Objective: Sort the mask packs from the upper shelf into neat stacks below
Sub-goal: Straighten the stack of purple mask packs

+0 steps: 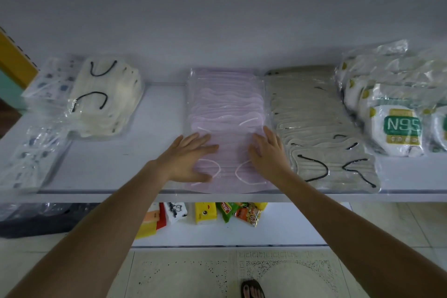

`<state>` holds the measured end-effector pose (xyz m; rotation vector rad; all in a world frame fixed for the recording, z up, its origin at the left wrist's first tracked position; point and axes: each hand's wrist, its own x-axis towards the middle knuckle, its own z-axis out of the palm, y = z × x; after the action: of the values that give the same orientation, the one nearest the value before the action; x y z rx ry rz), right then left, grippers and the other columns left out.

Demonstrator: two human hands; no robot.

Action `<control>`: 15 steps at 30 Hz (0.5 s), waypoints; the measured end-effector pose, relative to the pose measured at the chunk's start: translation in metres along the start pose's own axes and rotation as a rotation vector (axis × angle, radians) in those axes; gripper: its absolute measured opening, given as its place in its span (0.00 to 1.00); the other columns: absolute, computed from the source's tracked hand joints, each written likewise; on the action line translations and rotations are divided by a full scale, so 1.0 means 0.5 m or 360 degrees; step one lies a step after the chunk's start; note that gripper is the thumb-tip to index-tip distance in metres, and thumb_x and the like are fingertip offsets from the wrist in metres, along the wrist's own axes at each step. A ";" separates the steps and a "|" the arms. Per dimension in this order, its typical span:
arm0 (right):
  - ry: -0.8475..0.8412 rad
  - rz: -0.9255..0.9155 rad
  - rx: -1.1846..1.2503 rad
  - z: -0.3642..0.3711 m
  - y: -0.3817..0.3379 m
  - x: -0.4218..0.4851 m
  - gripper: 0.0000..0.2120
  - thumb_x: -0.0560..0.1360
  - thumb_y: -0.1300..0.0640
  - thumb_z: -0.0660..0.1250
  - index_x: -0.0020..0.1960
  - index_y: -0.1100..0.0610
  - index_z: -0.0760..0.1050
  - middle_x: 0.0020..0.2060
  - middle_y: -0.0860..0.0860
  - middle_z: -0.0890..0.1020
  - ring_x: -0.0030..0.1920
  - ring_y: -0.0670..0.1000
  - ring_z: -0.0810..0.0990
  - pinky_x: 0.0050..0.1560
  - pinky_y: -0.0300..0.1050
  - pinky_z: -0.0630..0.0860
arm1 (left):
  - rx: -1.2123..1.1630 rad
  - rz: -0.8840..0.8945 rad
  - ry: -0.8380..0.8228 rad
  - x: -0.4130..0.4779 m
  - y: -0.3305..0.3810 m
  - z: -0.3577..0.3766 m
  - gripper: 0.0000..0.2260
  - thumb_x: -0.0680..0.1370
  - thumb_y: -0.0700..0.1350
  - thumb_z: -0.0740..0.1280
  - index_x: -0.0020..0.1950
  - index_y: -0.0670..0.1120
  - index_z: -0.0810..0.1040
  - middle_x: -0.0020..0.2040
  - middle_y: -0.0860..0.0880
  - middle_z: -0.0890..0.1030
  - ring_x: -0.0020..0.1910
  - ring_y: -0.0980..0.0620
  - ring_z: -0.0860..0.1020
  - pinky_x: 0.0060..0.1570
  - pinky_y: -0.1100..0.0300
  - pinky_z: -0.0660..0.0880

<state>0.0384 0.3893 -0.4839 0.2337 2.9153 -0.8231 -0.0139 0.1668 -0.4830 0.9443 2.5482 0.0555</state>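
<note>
**Both palms flat on the lilac packs, nothing gripped yet**

From my end, the left hand (191, 158) lies flat on the near left part of the lilac mask packs (225, 109), fingers spread and straight. The right hand (267, 152) mirrors it on the near right part, fingers straight and pointing far. Neither pinches or curls round anything; both only press or rest on the top film.

The lilac packs sit in an overlapped row running from far to near down the middle of the white shelf (159, 113), the nearest one just over its front lip.

I judge these light, thin and floppy, in slick clear film, so the row will likely fan out and slide if I push from above. I would squeeze the stack by its left and right edges, or slip fingers under the overhanging near edge.

Just right, edge against edge, lies a row of grey mask packs (312, 126), then N95 packs (396, 128). To the left, well apart, sit cream mask packs (106, 97) and printed packs (36, 133). Below, a lower shelf (290, 227) holds colourful packets (227, 211).
</note>
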 end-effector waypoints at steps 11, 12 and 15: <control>0.0052 0.0008 -0.0331 -0.032 -0.027 0.110 0.15 0.77 0.62 0.57 0.61 0.56 0.74 0.60 0.56 0.75 0.63 0.58 0.68 0.63 0.48 0.63 | 0.0209 0.0108 0.0624 0.013 0.044 0.073 0.25 0.72 0.55 0.55 0.67 0.47 0.69 0.65 0.42 0.75 0.62 0.38 0.76 0.53 0.38 0.74; 0.0044 -0.0012 -0.0345 -0.034 -0.028 0.114 0.16 0.76 0.62 0.57 0.61 0.55 0.74 0.60 0.56 0.75 0.62 0.58 0.69 0.63 0.48 0.63 | 0.0247 0.0124 0.0678 0.013 0.047 0.076 0.24 0.72 0.54 0.54 0.67 0.47 0.68 0.65 0.42 0.76 0.61 0.39 0.76 0.52 0.39 0.74; 0.0043 -0.0138 -0.0439 -0.040 -0.030 0.126 0.15 0.77 0.64 0.56 0.59 0.54 0.76 0.58 0.55 0.74 0.56 0.57 0.75 0.63 0.46 0.62 | 0.0298 0.0197 0.0768 0.017 0.048 0.088 0.23 0.73 0.52 0.54 0.67 0.48 0.66 0.65 0.42 0.76 0.60 0.39 0.77 0.52 0.40 0.75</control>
<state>-0.0271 0.3947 -0.4681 0.0957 3.0366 -0.4212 0.0125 0.1857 -0.5220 1.2923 2.9683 0.0916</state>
